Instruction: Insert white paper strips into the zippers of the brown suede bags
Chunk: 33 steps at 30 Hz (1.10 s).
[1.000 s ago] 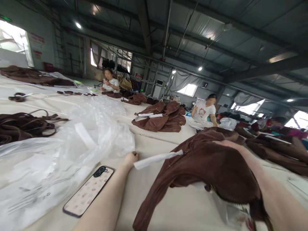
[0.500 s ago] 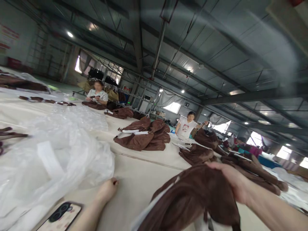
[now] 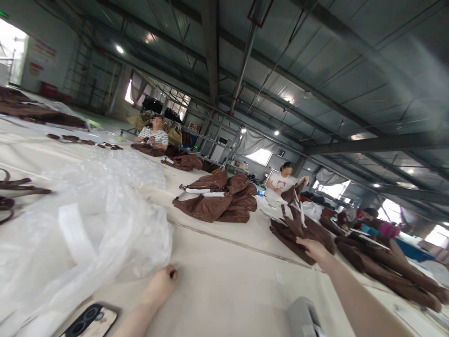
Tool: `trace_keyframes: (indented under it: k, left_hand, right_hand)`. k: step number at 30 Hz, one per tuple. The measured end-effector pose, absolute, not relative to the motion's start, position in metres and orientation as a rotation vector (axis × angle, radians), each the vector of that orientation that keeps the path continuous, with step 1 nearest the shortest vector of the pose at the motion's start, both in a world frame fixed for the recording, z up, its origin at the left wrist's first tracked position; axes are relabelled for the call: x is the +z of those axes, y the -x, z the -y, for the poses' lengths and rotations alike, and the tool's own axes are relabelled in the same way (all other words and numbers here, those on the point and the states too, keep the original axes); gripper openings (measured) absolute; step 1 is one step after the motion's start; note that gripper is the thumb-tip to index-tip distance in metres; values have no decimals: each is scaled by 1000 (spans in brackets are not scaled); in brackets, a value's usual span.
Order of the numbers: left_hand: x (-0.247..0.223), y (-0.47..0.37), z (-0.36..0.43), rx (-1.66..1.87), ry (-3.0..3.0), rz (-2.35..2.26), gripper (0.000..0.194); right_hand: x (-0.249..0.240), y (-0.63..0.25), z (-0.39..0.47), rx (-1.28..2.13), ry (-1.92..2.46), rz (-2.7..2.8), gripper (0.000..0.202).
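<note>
Brown bag (image 3: 318,232), long axis seemingly diagonal

Cut off by the bottom edge: phone (image 3: 91,322) at lower left, grey object (image 3: 303,316) right of centre. Cropped at frame left: brown straps (image 3: 26,189). Partly hidden behind right hand (image 3: 313,249): brown bag (image 3: 318,234).

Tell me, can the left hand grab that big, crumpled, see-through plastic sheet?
Probably yes: the left hand is right near the edge of the crumpled see-through plastic, and nothing seems to block the way.
</note>
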<state>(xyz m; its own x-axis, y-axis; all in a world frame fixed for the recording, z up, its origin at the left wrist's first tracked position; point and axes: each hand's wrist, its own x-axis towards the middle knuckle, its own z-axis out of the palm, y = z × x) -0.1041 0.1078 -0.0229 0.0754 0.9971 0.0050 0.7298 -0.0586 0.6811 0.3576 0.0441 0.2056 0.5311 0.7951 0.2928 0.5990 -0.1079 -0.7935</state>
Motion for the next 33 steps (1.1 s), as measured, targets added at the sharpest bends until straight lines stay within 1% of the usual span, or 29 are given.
trace_keyframes:
  k: [4, 7, 10, 13, 14, 17, 19, 21, 23, 25, 27, 33]
  left_hand:
    - [-30, 101, -112, 810, -1804, -1670, 27]
    - [-36, 97, -116, 865, -1801, -1665, 25]
    - [-41, 94, -120, 868, -1788, -1665, 22]
    - [-44, 91, -123, 853, -1741, -1695, 20]
    - [-44, 89, -124, 853, -1720, -1706, 19]
    - [-45, 87, -126, 877, -1642, -1725, 17]
    - [-46, 86, -127, 910, -1593, -1719, 17]
    - [-49, 86, -129, 932, -1541, -1717, 17]
    - [-54, 85, -132, 958, -1485, -1718, 19]
    - [-61, 84, -137, 1008, -1444, -1698, 22]
    - [-66, 84, -141, 1050, -1430, -1688, 24]
    - [-55, 86, -137, 953, -1447, -1754, 13]
  right_hand:
    - [147, -329, -82, 476, 1924, 1297, 35]
    - [117, -303, -115, 542, 1976, 1449, 36]
    - [88, -266, -152, 539, 2024, 1662, 35]
    - [62, -219, -190, 388, 2035, 1891, 38]
    - [56, -202, -202, 303, 2017, 1965, 44]
    - [45, -150, -237, 31, 1874, 2195, 71]
    - [43, -119, -261, -121, 1751, 2338, 77]
    - [41, -95, -286, -252, 1677, 2424, 75]
    - [38, -78, -310, -371, 1672, 2440, 65]
    - [35, -71, -330, -476, 1690, 2421, 57]
    - [31, -72, -344, -564, 1704, 2396, 54]
    - [20, -88, -349, -689, 1750, 2365, 40]
